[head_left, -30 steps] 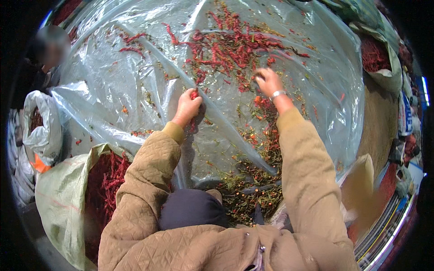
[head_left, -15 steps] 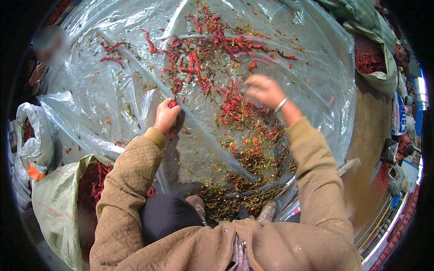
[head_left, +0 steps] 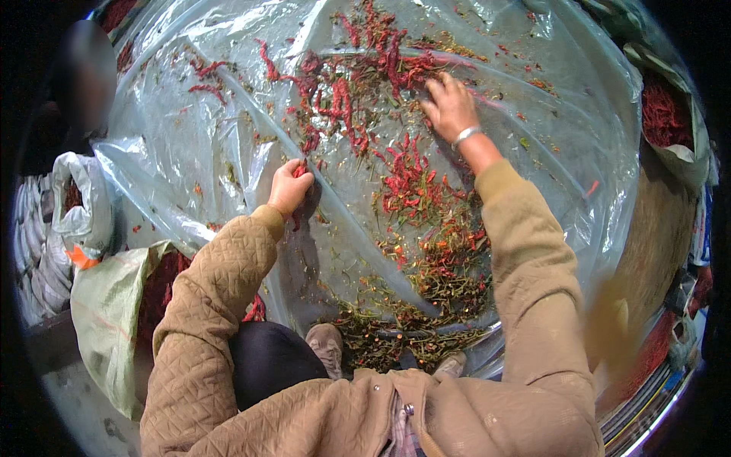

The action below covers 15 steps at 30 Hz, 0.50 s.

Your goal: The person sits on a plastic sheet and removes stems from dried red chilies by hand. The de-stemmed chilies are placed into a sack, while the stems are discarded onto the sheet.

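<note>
- Red chillies [head_left: 392, 65] lie strewn on the clear plastic sheet [head_left: 548, 171], thickest at upper middle of the frame, with a looser patch running down through the centre.
- The left hand [head_left: 289, 188], left of centre, has its grip closed on some chillies; too hard a pinch could crack them, if they are as dry as they look.
- The right hand [head_left: 453, 110], right of upper middle, has thumb and fingers apart by the upper chillies; whether it touches them, I cannot tell. A hasty grab there could pick up debris too.
- The long fold [head_left: 371, 242] slanting past the left hand could scatter chillies if the sheet were tugged.
- The stalk litter [head_left: 411, 324] at lower centre borders the looser patch, so a careless sweep might mix the two.
</note>
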Tool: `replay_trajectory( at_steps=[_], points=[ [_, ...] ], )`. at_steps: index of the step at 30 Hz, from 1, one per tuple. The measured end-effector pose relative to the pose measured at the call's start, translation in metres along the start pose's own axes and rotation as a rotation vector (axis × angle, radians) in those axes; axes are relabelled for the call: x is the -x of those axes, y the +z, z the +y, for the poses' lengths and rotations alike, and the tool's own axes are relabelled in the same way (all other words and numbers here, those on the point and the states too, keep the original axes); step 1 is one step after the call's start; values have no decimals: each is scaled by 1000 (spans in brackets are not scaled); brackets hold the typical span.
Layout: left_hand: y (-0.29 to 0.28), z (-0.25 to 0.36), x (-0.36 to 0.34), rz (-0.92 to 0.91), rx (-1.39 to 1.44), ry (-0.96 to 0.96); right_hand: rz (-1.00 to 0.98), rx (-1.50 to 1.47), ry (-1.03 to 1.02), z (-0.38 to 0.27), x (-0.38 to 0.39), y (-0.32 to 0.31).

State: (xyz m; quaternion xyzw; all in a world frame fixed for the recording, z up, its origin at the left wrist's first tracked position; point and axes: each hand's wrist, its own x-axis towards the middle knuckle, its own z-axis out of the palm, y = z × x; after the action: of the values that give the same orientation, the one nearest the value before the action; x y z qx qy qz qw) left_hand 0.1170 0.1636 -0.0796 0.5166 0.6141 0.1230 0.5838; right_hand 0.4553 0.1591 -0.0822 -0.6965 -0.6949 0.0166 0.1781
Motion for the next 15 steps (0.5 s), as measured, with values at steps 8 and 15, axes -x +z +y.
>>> replay_trajectory(
  at_steps=[8, 15],
  points=[
    [5, -6, -8, -11, -21, 121, -437, -229, -170, -21, 112, -74],
    [14, 0, -4, 2, 113, 25, 28, -297, 173, -21, -8, 15]
  ],
)
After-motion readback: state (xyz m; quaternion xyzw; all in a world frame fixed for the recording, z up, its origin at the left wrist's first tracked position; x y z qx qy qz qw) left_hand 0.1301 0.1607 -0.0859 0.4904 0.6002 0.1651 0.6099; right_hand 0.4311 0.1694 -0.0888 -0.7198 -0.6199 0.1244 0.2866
